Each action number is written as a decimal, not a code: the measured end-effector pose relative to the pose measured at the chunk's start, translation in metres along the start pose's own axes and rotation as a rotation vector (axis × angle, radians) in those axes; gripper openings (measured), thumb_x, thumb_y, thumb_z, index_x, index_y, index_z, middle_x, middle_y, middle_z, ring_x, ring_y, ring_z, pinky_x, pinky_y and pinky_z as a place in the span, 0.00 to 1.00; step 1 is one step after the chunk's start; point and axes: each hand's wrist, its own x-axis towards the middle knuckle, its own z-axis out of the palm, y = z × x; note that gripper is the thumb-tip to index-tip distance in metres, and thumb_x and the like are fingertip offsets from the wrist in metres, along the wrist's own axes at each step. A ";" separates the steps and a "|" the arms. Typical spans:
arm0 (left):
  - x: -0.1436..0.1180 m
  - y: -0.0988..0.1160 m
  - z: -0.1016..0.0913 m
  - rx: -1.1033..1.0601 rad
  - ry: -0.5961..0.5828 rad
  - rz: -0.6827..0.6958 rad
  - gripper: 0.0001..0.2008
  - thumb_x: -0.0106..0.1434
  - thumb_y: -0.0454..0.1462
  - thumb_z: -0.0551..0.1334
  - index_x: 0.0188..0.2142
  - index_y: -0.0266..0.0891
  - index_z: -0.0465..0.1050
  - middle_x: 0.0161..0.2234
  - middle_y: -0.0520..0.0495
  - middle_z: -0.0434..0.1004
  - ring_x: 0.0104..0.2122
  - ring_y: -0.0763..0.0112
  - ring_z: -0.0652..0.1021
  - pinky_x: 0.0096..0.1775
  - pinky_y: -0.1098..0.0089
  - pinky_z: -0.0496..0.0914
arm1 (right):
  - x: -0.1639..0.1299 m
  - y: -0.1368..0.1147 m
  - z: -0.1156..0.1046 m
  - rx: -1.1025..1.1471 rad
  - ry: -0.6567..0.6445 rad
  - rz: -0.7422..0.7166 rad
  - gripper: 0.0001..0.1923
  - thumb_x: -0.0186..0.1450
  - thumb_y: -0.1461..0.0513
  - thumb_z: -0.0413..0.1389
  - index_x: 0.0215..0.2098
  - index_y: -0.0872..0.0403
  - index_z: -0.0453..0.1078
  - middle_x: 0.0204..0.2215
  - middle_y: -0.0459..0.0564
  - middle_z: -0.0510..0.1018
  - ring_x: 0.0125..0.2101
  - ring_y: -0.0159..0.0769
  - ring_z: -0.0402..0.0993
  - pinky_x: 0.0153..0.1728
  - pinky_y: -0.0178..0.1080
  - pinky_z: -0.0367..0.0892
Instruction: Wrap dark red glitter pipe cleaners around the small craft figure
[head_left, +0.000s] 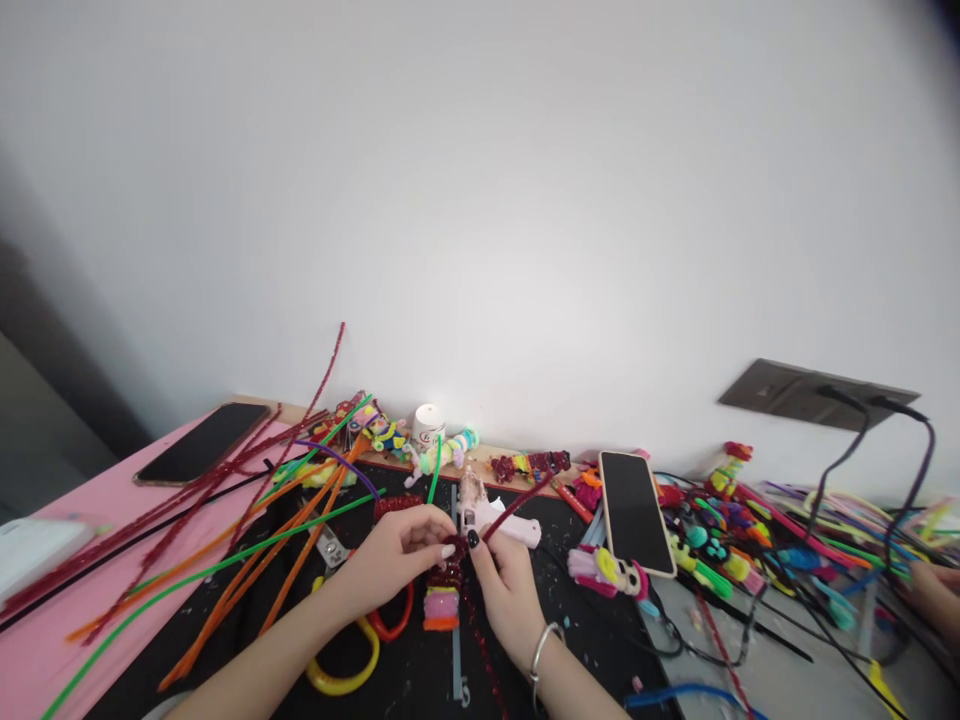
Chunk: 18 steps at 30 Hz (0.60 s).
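Head view: both hands (pixel 457 560) pinch a dark-red pipe cleaner (pixel 454 549), fingers partly hiding it.

From where I stand, the only marking is a small red logo on the white roll (pixel 428 424) at the back of the table (pixel 90 480) by the wall. It is too small and blurred to read, and I can make out no other lettering or numbers
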 end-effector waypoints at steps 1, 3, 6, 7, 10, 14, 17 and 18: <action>0.000 0.000 0.000 0.010 -0.005 -0.009 0.05 0.58 0.34 0.64 0.36 0.38 0.75 0.30 0.50 0.79 0.30 0.69 0.76 0.36 0.69 0.70 | 0.000 0.000 0.000 -0.002 -0.008 0.002 0.21 0.72 0.55 0.47 0.23 0.53 0.63 0.20 0.43 0.68 0.23 0.32 0.61 0.26 0.34 0.56; 0.000 0.001 -0.001 0.036 -0.011 -0.020 0.04 0.58 0.34 0.65 0.35 0.38 0.75 0.28 0.52 0.78 0.29 0.70 0.75 0.35 0.70 0.69 | 0.000 0.001 0.000 0.003 -0.013 0.007 0.20 0.72 0.55 0.46 0.24 0.54 0.63 0.20 0.43 0.68 0.23 0.32 0.61 0.26 0.34 0.57; 0.000 0.002 -0.001 0.086 -0.024 -0.028 0.05 0.58 0.34 0.64 0.35 0.38 0.76 0.26 0.54 0.75 0.27 0.72 0.72 0.32 0.72 0.67 | 0.001 0.002 0.000 0.030 -0.006 0.010 0.20 0.72 0.55 0.46 0.23 0.53 0.62 0.20 0.42 0.67 0.23 0.32 0.60 0.27 0.34 0.57; -0.001 0.003 -0.001 0.107 -0.034 -0.028 0.05 0.58 0.34 0.64 0.35 0.38 0.77 0.26 0.54 0.74 0.26 0.72 0.71 0.32 0.72 0.66 | 0.001 0.002 0.001 0.038 -0.006 0.012 0.21 0.72 0.56 0.46 0.23 0.53 0.61 0.20 0.42 0.66 0.23 0.31 0.60 0.26 0.34 0.56; -0.003 0.007 -0.001 0.201 -0.079 -0.018 0.05 0.57 0.34 0.64 0.33 0.37 0.78 0.26 0.54 0.73 0.26 0.72 0.70 0.30 0.73 0.65 | 0.000 0.003 0.001 0.033 -0.014 0.016 0.21 0.73 0.56 0.45 0.22 0.53 0.60 0.19 0.42 0.65 0.22 0.31 0.59 0.25 0.34 0.55; -0.007 0.012 0.001 0.306 -0.115 0.004 0.05 0.57 0.33 0.65 0.33 0.38 0.80 0.26 0.54 0.72 0.26 0.73 0.69 0.29 0.73 0.62 | -0.001 0.002 0.001 -0.017 -0.028 -0.009 0.22 0.73 0.57 0.45 0.20 0.52 0.58 0.17 0.40 0.62 0.20 0.30 0.57 0.23 0.34 0.52; -0.005 0.010 0.001 0.227 -0.091 0.007 0.04 0.57 0.34 0.66 0.33 0.38 0.79 0.25 0.55 0.72 0.25 0.73 0.69 0.29 0.73 0.62 | -0.001 0.000 -0.001 -0.045 -0.013 -0.050 0.21 0.73 0.58 0.45 0.21 0.52 0.59 0.18 0.40 0.62 0.20 0.30 0.59 0.22 0.33 0.54; -0.003 0.008 0.000 0.169 -0.061 0.006 0.04 0.57 0.35 0.66 0.33 0.38 0.78 0.25 0.54 0.72 0.26 0.72 0.70 0.29 0.73 0.63 | 0.000 0.000 -0.003 -0.055 0.000 -0.072 0.20 0.73 0.59 0.45 0.23 0.52 0.62 0.19 0.41 0.65 0.21 0.31 0.62 0.23 0.33 0.57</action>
